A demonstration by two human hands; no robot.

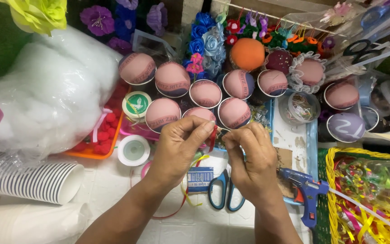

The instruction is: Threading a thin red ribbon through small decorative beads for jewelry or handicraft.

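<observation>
So the biggest thing on the table was that huge bag of white stuffing (50, 95) on the left, with a sleeve of stacked paper cups (28, 178) lying on its side below it. Behind the hands sat a bunch of cups topped with pink padded domes (206, 93), and off to the right a yellow woven basket (339, 156) full of shiny ribbon bits. A blue glue gun (304, 190) lay just right of the wrists, blue-handled scissors (224, 192) right under them. Left hand (177, 151) and right hand (249, 158) met in the middle, fingertips pinched together on a little strip of red ribbon (213, 138), held up just in front of the nearest domes. Both were clenched tight on it, nothing loose
</observation>
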